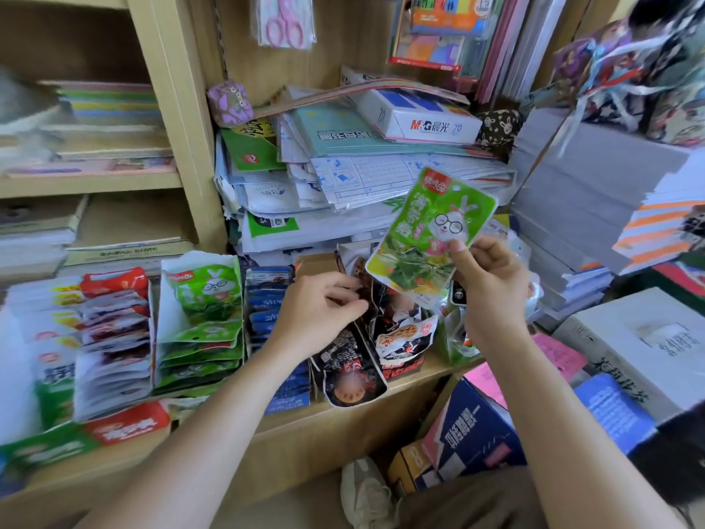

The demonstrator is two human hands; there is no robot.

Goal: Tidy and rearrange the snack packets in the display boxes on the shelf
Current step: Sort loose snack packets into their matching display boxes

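R hand [492, 284]: your thumb and fingers pinch the lower right part of one green packet [431, 227] w/ a cartoon rabbit on it. Packet is up in the air, tilted, top end leaning right. It hangs above the boxes and in front of the paper stack [343, 177].

L hand [320, 307]: lower and to the left of the R hand, fingers curled. Thumb and fingertips are closed on the top edge of the dark packets [381, 311], which stand in a brown display box [316, 263] near mid shelf [343, 425]. The frontmost dark packet leans fwd over the shelf edge.

Rest of the row, left to right:
- Far left: red-and-white packets [114, 337], overlapped front to back in an open box.
- Next: white-walled box [171, 299] w/ matching green rabbit packets [202, 318], stacked stepwise, rearmost one upright.
- Next: blue packets [267, 299] in a tight row, touching your L wrist side.
- Right of the dark packets: a crumpled packet w/ a lotus-slice print [404, 337], atop a red-and-black box.

Behind the stack: white M&G box [419, 116] lying across the top of the papers. Pink scissors [284, 21] hang above, in a clear sleeve. Below the shelf on the right: blue carton [477, 433], tipped on its side.
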